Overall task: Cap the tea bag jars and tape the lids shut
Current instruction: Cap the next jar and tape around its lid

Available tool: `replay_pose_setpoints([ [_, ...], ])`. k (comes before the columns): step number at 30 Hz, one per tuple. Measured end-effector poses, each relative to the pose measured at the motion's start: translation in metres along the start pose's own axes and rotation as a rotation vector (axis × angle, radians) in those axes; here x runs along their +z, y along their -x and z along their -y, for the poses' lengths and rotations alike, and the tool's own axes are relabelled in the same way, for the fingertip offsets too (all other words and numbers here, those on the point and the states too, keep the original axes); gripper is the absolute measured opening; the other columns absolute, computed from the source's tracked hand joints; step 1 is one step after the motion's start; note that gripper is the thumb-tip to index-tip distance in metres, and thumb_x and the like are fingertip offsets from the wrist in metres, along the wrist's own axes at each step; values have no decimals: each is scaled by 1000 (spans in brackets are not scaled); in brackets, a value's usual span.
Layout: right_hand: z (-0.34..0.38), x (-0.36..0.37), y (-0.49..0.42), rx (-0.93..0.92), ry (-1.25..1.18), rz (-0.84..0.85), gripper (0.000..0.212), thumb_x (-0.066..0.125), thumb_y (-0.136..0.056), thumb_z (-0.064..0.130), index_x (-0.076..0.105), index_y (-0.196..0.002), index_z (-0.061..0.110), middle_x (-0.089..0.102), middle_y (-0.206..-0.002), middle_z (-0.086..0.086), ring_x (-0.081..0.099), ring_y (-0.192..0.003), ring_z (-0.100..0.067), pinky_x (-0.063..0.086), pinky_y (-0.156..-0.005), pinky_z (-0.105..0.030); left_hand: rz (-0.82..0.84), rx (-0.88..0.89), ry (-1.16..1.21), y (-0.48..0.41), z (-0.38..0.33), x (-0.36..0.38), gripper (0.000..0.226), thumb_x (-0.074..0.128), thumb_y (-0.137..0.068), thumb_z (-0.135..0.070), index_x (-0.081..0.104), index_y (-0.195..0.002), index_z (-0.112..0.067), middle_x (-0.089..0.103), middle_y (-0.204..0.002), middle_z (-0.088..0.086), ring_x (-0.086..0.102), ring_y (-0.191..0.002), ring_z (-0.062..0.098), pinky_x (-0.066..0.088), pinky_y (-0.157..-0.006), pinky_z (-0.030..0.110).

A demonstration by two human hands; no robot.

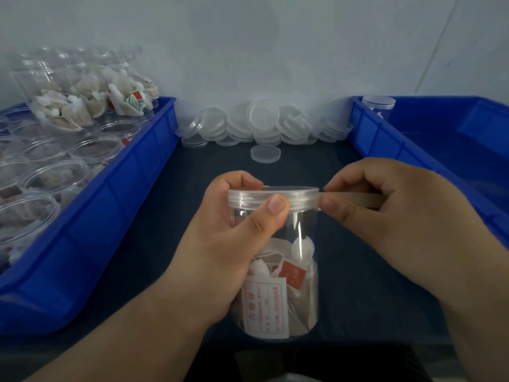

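Jars of clear plastic (41, 183), open, holding tea bags, fill the blue plastic bin (132, 194) at left. Our left hand (234, 238) wraps the capped clear jar (303, 235) near centre, thumb on its translucent round lid (303, 198). Our right hand (391, 216) pinches a beige tape strip (358, 199) touching the lid's right edge.

One wide head-worn view; faces forward and down; close over the left hand (234, 238) and right hand (399, 216); wall (275, 51) behind.
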State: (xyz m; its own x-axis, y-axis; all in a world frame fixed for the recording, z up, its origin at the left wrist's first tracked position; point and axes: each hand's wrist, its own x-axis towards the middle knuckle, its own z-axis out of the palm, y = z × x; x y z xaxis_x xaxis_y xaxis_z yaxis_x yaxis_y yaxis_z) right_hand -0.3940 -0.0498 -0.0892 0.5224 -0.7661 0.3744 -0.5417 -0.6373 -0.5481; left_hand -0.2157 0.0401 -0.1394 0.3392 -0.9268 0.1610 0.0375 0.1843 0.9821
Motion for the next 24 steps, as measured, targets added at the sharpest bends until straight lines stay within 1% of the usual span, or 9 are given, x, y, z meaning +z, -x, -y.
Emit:
replay_pose_setpoints([
  [3,-4,-4,-4,9,18,70,49,39,-55,81,60,-86,49,56,-93,42,53,-86,18,41,-56,-4,41,53,-39,1,1,-3,48,78,-60,-63,62,-104,-49,74,-110,-10,74,-100,17,60,-82,38],
  [4,-4,-5,-5,11,20,101,50,39,-55,82,60,-88,51,56,-93,41,54,-86,17,40,-51,-8,53,63,-48,1,1,-4,62,81,-58,-67,59,-114,-48,73,-115,-12,73,-105,15,61,-85,36],
  [7,-5,-9,-6,0,-3,202,46,46,-60,79,59,-98,55,59,-92,32,57,-82,11,37,-56,-12,113,32,-48,-1,3,-7,103,82,-53,-76,45,-140,-35,69,-128,-13,66,-120,12,57,-93,29],
  [10,-4,-10,-1,-12,-75,148,47,50,-57,77,59,-98,57,62,-86,27,59,-77,7,43,-56,-10,177,-23,-75,-2,2,-9,93,82,-57,-72,52,-136,-32,67,-131,-12,64,-123,15,58,-94,34],
  [12,-2,-9,4,-27,-62,68,42,51,-59,76,61,-90,50,61,-87,30,58,-79,10,39,-65,-1,186,-45,-98,-2,1,-9,99,81,-46,-82,54,-131,-40,68,-128,-15,66,-119,13,59,-91,36],
  [16,0,-9,7,-102,51,-34,33,50,-69,72,55,-88,46,57,-95,31,56,-82,12,35,-74,2,52,-45,-88,-4,0,-4,96,80,-40,-84,61,-126,-45,72,-119,-15,70,-111,12,54,-96,46],
  [19,0,-16,3,-39,-7,93,39,42,-68,75,51,-98,52,64,-85,32,59,-76,11,42,-62,-5,-19,-71,11,-4,-2,-3,76,82,-49,-71,68,-118,-42,75,-116,-5,73,-107,20,54,-94,52],
  [21,-4,-17,1,-10,-66,177,40,37,-66,75,50,-99,57,68,-78,28,60,-69,8,43,-52,-14,-28,-71,24,-5,-5,-4,83,85,-47,-70,66,-121,-37,75,-116,-3,73,-107,20,54,-92,51],
  [24,-5,-13,2,-23,-246,66,34,44,-70,68,62,-93,50,68,-71,17,60,-64,2,43,-53,-9,-39,-88,41,-5,-7,-4,79,80,-53,-63,63,-124,-32,77,-112,-2,74,-104,18,54,-91,48],
])
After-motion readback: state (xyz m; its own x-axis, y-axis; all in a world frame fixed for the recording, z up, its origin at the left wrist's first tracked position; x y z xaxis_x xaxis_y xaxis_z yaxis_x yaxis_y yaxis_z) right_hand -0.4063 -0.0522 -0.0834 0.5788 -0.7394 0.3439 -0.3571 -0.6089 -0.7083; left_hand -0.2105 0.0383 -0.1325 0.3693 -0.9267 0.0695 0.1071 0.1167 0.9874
